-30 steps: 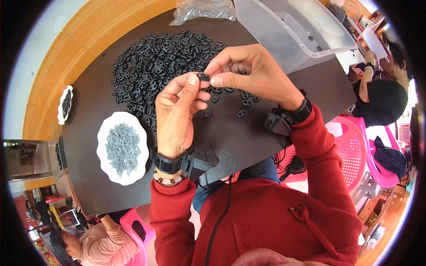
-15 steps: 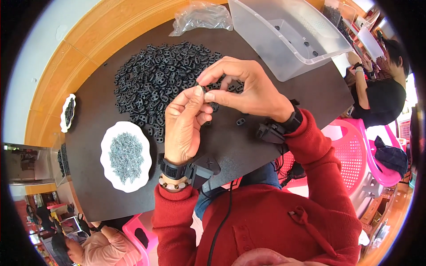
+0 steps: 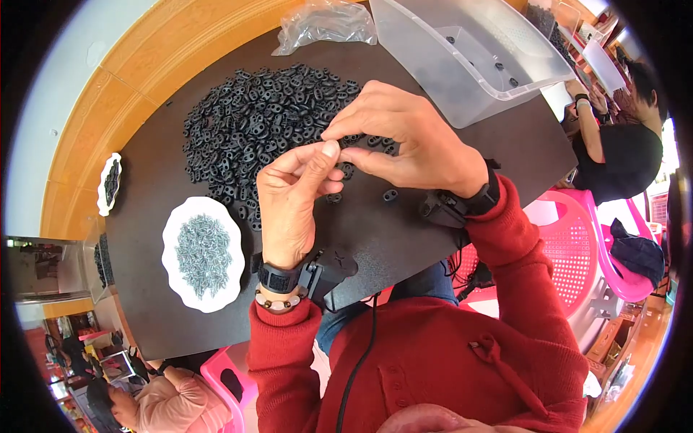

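Over the near right edge of a pile of black two-hole plastic pieces [image 3: 253, 123], my two hands meet fingertip to fingertip. The left hand [image 3: 292, 191] is closed, its thumb pressed against bent fingers. Whatever lies between them is hidden. From the right, my right hand [image 3: 415, 141] brings its curved index finger and thumb to either side of the left thumb tip, in a pinch. What that pinch holds is too small to make out. Left of my left forearm, a white scalloped dish [image 3: 170, 252] holds many small metal springs [image 3: 204, 256].
A translucent plastic bin [image 3: 462, 94] with a few black pieces stands at the far right, beside a clear plastic bag [image 3: 325, 29]. Another small white dish [image 3: 105, 191] sits at the table's left edge. One person [image 3: 621, 155] sits at right, another [image 3: 173, 397] lower left.
My right hand has shifted slightly right and its fingers have straightened a little. My left hand has moved slightly left. The dark bit seen between the fingertips no longer shows.
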### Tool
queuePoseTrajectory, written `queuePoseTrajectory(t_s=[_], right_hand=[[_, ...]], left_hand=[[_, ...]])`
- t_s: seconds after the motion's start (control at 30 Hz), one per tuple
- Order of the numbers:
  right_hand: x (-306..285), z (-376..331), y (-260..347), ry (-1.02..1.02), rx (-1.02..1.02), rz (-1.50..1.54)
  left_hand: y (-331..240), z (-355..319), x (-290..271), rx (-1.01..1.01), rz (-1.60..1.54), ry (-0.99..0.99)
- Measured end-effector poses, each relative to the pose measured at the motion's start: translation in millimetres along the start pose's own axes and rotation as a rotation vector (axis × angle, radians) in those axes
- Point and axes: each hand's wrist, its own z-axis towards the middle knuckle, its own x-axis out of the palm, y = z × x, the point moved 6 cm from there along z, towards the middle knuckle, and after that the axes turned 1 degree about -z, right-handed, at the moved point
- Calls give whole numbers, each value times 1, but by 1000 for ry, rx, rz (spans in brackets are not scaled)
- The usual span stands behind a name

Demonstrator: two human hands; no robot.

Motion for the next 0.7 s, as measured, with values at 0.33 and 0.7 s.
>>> queuePoseTrajectory(t_s=[0.33,0.7], right_hand=[[0,-3,-12,-1,431,276],[11,-11,-23,46,592,442]], left_hand=[[-10,-3,4,102,89,-100],[-5,-2,5,82,8,-41]])
